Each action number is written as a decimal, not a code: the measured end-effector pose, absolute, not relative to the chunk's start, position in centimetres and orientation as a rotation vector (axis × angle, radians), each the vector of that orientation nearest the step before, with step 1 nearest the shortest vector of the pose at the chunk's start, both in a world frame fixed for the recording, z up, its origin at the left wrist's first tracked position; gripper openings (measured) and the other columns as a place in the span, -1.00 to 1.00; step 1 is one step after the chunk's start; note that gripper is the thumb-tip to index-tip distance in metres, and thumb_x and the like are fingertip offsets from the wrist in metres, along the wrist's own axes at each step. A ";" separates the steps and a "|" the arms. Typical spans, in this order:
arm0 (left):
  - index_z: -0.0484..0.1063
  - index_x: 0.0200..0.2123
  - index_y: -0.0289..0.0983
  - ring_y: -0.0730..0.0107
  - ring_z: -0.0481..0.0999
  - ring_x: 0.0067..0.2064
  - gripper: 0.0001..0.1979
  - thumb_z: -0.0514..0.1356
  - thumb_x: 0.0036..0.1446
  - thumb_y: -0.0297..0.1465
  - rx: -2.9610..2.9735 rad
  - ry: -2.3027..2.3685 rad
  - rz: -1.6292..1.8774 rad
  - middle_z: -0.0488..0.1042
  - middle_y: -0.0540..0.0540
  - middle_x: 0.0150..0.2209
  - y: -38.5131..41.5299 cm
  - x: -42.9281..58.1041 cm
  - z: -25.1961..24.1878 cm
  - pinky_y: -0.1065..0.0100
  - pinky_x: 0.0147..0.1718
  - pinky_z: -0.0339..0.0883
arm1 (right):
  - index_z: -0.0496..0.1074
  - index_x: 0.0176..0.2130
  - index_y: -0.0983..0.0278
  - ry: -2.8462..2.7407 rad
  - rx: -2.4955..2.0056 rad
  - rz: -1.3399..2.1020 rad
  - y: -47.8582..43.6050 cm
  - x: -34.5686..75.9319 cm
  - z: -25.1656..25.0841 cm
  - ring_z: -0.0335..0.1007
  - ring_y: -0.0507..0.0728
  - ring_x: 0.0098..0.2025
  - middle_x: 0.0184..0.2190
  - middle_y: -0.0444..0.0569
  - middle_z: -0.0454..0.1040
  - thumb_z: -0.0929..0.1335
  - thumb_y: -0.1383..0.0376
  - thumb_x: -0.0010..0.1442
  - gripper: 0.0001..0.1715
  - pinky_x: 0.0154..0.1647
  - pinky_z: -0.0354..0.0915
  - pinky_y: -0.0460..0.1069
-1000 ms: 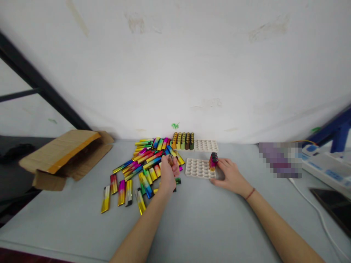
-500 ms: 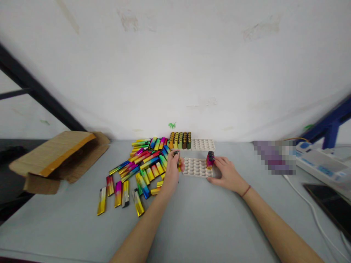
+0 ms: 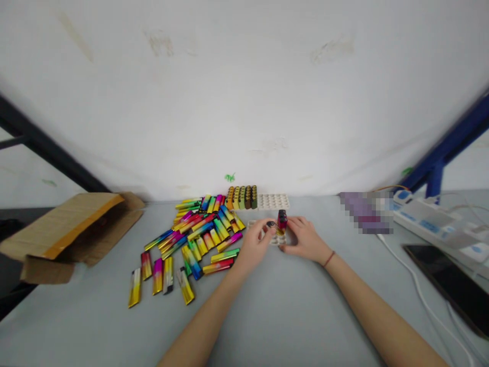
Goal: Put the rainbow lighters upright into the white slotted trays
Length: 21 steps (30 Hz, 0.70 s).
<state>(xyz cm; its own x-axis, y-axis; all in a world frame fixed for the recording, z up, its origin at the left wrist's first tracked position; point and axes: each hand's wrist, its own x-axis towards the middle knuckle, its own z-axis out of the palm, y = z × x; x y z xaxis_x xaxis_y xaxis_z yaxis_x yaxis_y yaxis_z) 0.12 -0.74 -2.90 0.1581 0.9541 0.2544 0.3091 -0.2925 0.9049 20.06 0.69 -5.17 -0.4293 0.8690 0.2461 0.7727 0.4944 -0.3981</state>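
A pile of shiny multicoloured lighters [image 3: 198, 232] lies on the grey table [image 3: 267, 316]. My left hand [image 3: 255, 245] is closed on one lighter [image 3: 272, 225] and holds it over the near white slotted tray [image 3: 255, 226], beside a few lighters standing upright [image 3: 282, 219] in it. My right hand [image 3: 303, 239] rests at the tray's right end, fingers curled against the tray and the standing lighters. A second white tray [image 3: 273, 202] sits behind, with a row of upright lighters [image 3: 242, 197] filling its left part.
An open cardboard box [image 3: 64, 229] lies on its side at the left. At the right are a blurred purple patch [image 3: 364, 211], a white power strip [image 3: 439, 224] with cables, and a dark tablet [image 3: 454, 283]. A white wall stands behind the table.
My left hand has carried a lighter from the pile rightwards to the near tray, next to the standing lighters. My right hand stayed at the tray's end. The view shifted right.
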 end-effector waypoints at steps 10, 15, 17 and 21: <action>0.53 -0.10 -0.25 0.25 0.53 -0.14 -0.75 0.18 0.20 -0.33 1.960 1.204 1.018 0.60 -0.11 -0.16 0.2 0.6 -2.3 0.27 -0.04 0.35 | 0.36 0.14 0.34 -2.310 -1.338 0.323 1.0 20.0 -5.6 0.24 0.38 0.14 0.15 0.18 0.41 0.48 0.09 -0.01 -0.22 0.14 0.19 0.26; 0.49 -0.03 -0.24 0.24 0.53 -0.13 -0.74 0.16 0.23 -0.34 2.098 1.215 1.000 0.59 -0.12 -0.16 0.2 0.4 -2.6 0.23 -0.02 0.35 | 0.36 0.13 0.34 -2.303 -1.322 0.342 1.1 20.1 -5.8 0.24 0.37 0.12 0.14 0.16 0.42 0.48 0.10 -0.02 -0.23 0.14 0.19 0.25; 0.42 0.06 -0.23 0.28 0.54 -0.16 -0.67 0.17 0.23 -0.34 2.062 1.238 1.026 0.58 -0.10 -0.15 0.0 0.4 -3.0 0.26 -0.07 0.38 | 0.36 0.14 0.34 -2.304 -1.314 0.345 1.1 20.1 -5.8 0.24 0.36 0.12 0.15 0.16 0.42 0.48 0.10 -0.02 -0.22 0.15 0.18 0.24; 0.41 0.01 -0.22 0.32 0.55 -0.20 -0.72 0.19 0.23 -0.35 2.065 1.272 1.059 0.58 -0.07 -0.15 -0.2 0.5 -3.5 0.28 -0.10 0.40 | 0.36 0.14 0.32 -2.296 -1.327 0.335 1.0 20.0 -5.7 0.24 0.37 0.13 0.16 0.16 0.41 0.47 0.11 -0.02 -0.23 0.13 0.19 0.24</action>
<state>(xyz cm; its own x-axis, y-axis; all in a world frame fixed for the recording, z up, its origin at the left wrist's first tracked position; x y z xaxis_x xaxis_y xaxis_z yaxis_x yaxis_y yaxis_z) 0.48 -0.24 -3.54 0.2646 0.8951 0.3589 0.5146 -0.4458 0.7325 20.04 1.04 -5.72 -0.4258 0.8636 0.2700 0.7505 0.5038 -0.4277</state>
